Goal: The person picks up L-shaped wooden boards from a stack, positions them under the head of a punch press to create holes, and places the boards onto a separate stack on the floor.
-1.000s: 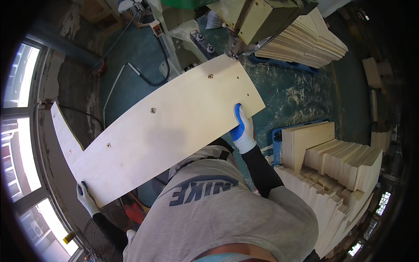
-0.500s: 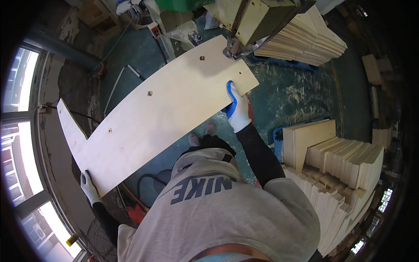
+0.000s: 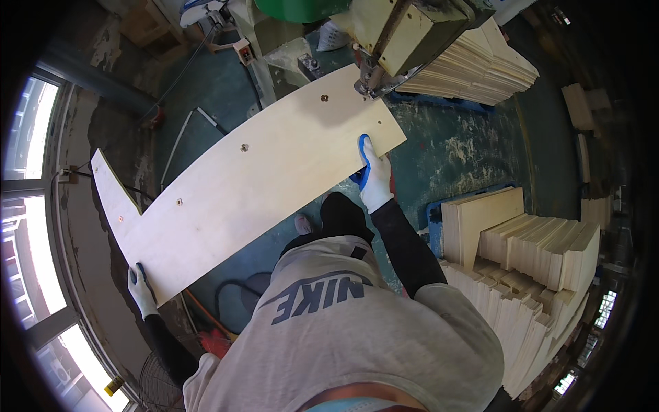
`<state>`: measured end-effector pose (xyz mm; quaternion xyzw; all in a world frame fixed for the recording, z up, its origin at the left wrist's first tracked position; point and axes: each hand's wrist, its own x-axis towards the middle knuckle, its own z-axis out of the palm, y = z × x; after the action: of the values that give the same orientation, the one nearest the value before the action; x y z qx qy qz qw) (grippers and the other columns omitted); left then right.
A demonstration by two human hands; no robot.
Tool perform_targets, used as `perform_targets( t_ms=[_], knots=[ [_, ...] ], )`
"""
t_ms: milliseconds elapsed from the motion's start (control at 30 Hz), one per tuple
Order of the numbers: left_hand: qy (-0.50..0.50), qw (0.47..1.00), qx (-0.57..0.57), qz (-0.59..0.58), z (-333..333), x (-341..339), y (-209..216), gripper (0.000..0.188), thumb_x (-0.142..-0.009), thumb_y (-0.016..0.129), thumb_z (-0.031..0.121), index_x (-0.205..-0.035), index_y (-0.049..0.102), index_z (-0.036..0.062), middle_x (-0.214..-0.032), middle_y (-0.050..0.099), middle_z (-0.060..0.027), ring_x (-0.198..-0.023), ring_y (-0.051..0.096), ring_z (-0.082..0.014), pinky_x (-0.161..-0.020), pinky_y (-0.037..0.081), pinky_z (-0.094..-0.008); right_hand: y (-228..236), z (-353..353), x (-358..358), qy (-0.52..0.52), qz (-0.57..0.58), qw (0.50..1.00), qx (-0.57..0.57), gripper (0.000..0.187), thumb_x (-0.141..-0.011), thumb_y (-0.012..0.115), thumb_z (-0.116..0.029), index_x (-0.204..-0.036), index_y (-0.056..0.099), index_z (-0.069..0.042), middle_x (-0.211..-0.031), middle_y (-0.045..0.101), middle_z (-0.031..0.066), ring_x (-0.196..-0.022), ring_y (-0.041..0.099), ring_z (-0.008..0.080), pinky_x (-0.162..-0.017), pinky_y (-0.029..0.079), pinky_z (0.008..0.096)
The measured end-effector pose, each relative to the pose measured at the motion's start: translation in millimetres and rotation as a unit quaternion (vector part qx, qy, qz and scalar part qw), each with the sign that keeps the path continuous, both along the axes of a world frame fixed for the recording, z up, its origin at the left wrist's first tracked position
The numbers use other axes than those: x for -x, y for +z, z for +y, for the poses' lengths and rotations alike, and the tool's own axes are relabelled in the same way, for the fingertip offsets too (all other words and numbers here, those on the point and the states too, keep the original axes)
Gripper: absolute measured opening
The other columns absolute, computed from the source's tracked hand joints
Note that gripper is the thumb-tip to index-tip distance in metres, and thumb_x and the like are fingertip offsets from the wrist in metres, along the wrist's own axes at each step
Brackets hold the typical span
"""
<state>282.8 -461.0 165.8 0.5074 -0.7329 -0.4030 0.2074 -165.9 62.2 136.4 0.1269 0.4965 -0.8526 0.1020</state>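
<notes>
Head view: pale wooden panel (image 3: 233,196) held up in front of the body, above the floor, broad face to the camera; long axis slanting from lower left to upper right, far long edge bowed outward, a short spur rising past a notch at the left end

Key relation: upper-right end of panel lies below the tool end (image 3: 368,79) of a machine head (image 3: 422,34); tool overlaps the panel's far edge in this view; contact or gap, cannot tell

Right hand (image 3: 375,180) the nearer to the tool, gloved; on the near long edge toward the right end, thumb laid on the top face, the other fingers going beneath; grip narrow, panel between; panel reaches up and left from these fingers, with only a short end beyond to the right

Left hand (image 3: 142,292) well apart, gloved, at the lower-left end; digits hooked over the panel's end, gripping it; underside hidden; panel runs up and right from there

On the face: metal inserts (image 3: 244,147) spaced along the bowed edge; a small hole (image 3: 379,122) near the right end

Carriers: blue base (image 3: 434,220) at right, pallet or tray unclear, bearing stacked boards (image 3: 542,254); second blue base (image 3: 439,100) behind the machine head, under a leaning pile of panels (image 3: 473,65); green container-like shape (image 3: 302,8) at the top edge, contents not visible
</notes>
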Motion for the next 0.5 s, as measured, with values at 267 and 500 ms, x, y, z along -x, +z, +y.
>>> perform_targets(
  t_ms=[267, 500],
  knots=[
    [0.009, 1.000, 0.012, -0.004, -8, 35, 23, 0.048, -0.104, 0.064, 0.030, -0.133, 0.060, -0.0076, -0.115, 0.068, -0.0038, -0.095, 0.060, -0.0094, -0.084, 0.047, -0.0224, 4, -21, -28, -0.004, 0.002, 0.999, -0.053, 0.034, -0.103, 0.060, -0.020, -0.130, 0.057, 0.000, -0.121, 0.065, 0.0083, -0.108, 0.065, 0.0149, -0.090, 0.054, 0.0314],
    [0.021, 0.997, 0.071, 0.034, -26, 25, 10, 0.041, -0.102, 0.066, 0.032, -0.123, 0.068, -0.0035, -0.099, 0.067, 0.0034, -0.078, 0.051, -0.0041, -0.066, 0.041, -0.0208, 12, -22, -27, 0.018, -0.020, 0.998, -0.056, 0.031, -0.104, 0.059, -0.022, -0.126, 0.058, 0.001, -0.118, 0.065, 0.0087, -0.104, 0.066, 0.0158, -0.088, 0.055, 0.0332]
  ],
)
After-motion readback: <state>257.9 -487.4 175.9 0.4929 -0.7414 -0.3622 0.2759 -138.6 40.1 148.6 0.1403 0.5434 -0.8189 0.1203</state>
